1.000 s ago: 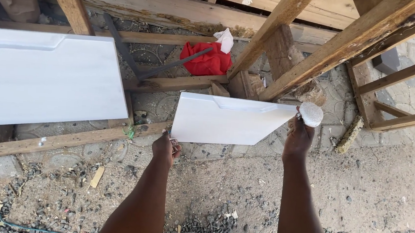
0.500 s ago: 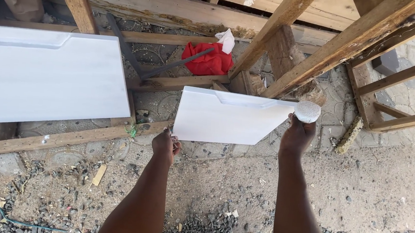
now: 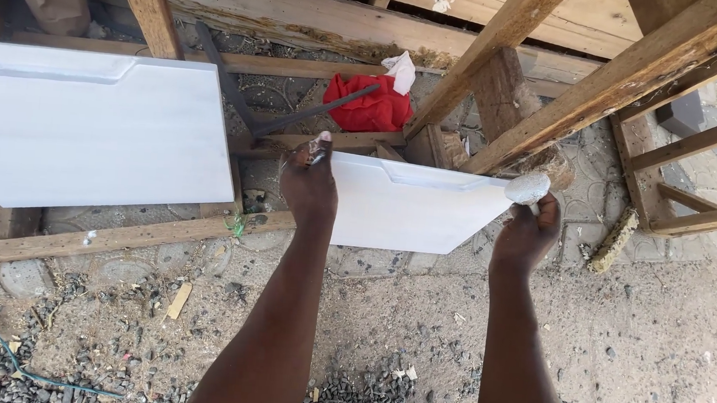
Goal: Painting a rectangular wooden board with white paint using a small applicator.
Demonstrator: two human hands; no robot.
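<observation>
So the person's got a small white panel (image 3: 413,206) held up off the ground, one hand at each end. The left hand (image 3: 309,185) is curled over the panel's upper left corner, fingers gripping the edge, and there looks to be something small and shiny pinched at the fingertips, too small to say what. The right hand (image 3: 527,232) is closed around a pale rounded pad or sponge-looking thing (image 3: 527,187) right at the panel's upper right corner, touching it. The panel has a recessed notch along its top edge and its face looks evenly white and clean already, so going by that, the coating or smoothing seems mostly done and what's left looks like edge or corner touch-up, though that's just a guess from the surface. A bigger white panel (image 3: 91,129) with the same kind of notch rests on the wooden frame (image 3: 117,238) to the left, well apart from the one in hand, and it looks just as finished. As for containers, none is in view, no tin, bucket or tray. Just a red cloth (image 3: 366,108) with a white rag on it back among the timbers, and gravel (image 3: 360,402) near the person's feet.
</observation>
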